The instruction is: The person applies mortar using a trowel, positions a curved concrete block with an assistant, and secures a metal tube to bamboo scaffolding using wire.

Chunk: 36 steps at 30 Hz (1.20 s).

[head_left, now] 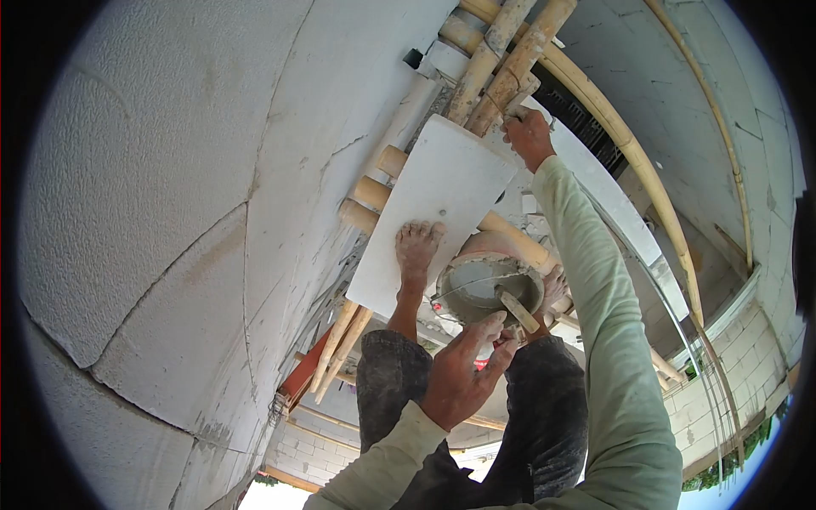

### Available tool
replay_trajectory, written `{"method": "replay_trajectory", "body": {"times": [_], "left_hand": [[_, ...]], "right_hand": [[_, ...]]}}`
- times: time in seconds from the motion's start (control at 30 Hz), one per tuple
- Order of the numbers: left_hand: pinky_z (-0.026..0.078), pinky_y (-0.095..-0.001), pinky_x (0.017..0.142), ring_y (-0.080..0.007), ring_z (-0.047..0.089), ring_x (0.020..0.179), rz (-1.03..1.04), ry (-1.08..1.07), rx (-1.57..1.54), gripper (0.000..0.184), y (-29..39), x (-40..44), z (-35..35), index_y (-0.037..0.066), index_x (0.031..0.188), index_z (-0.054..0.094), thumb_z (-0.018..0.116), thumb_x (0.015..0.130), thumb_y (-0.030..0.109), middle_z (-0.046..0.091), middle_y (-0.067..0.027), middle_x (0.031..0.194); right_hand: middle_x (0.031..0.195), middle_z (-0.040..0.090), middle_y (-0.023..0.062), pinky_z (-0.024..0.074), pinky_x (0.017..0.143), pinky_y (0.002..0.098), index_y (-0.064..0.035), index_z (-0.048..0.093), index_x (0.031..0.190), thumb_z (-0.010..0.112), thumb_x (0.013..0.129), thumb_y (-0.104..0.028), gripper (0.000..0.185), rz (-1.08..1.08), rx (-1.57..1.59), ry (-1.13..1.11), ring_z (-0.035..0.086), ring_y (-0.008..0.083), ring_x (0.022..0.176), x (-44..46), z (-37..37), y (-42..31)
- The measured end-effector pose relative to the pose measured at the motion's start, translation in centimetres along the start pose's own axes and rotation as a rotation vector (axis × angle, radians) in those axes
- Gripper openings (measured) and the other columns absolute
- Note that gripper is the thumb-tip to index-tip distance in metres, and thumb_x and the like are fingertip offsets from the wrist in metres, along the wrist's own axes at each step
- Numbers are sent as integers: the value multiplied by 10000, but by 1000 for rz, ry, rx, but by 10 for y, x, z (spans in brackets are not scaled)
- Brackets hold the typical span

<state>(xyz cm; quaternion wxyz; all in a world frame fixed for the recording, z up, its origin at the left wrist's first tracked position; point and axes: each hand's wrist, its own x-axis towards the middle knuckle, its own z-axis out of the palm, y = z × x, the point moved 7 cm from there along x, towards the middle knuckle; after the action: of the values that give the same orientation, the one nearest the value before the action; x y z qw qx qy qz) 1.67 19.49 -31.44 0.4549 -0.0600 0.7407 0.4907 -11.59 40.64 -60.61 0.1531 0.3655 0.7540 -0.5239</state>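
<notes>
My left hand is raised in front of my knees, its fingers bent together at the tips around something small that I cannot make out. A bit of red shows behind its fingers. Just beyond it is a bucket with wet grey mortar inside. A tool with a wooden handle leans out of the mortar; its other end is hidden. My right hand reaches far forward beside the bamboo poles. Its fingers are closed, and what they hold is too small to name.
My bare foot stands on a pale board laid across bamboo; the other foot is beside the bucket. A plastered block wall rises on the left. Curved bamboo and a long pale strip run along the right.
</notes>
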Motion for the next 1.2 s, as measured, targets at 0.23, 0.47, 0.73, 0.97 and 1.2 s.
{"method": "replay_trajectory", "body": {"times": [0.23,0.47,0.73,0.97,1.2], "left_hand": [[510,-322,849,-236,657,960,-52,75,26,458,-15,0,3,-19,1246,521,631,894,253,652,-181,1080],[517,-334,812,-236,669,919,149,223,77,473,5,-46,-22,48,1231,558,621,878,357,677,-159,1033],[519,-370,830,-303,629,984,556,930,396,430,187,-286,-165,-9,1230,535,667,844,128,614,-179,1128],[412,-442,985,-334,559,1116,755,1673,1101,449,322,-445,-260,34,1198,580,700,825,253,599,-140,1217],[434,-420,979,-284,565,1139,572,1714,1235,576,308,-411,-293,81,1202,580,695,788,466,583,-99,1260]], "right_hand": [[655,571,35,422,520,255,-1,591,776,477,843,-63,146,12,364,-78,516,101,553,-139,-60,-22],[757,613,69,452,524,257,29,594,889,489,868,-94,163,-85,411,-222,575,129,613,-327,-167,-99],[743,599,75,460,568,280,36,598,915,478,898,-63,157,-429,131,-122,568,135,604,-413,-278,-184],[800,602,128,472,606,317,42,603,1009,478,849,15,204,-925,45,-110,588,214,658,-460,-282,-417],[868,559,111,491,634,371,-56,613,1044,615,762,58,305,-1743,-333,20,596,302,770,-552,-178,-659]]}}
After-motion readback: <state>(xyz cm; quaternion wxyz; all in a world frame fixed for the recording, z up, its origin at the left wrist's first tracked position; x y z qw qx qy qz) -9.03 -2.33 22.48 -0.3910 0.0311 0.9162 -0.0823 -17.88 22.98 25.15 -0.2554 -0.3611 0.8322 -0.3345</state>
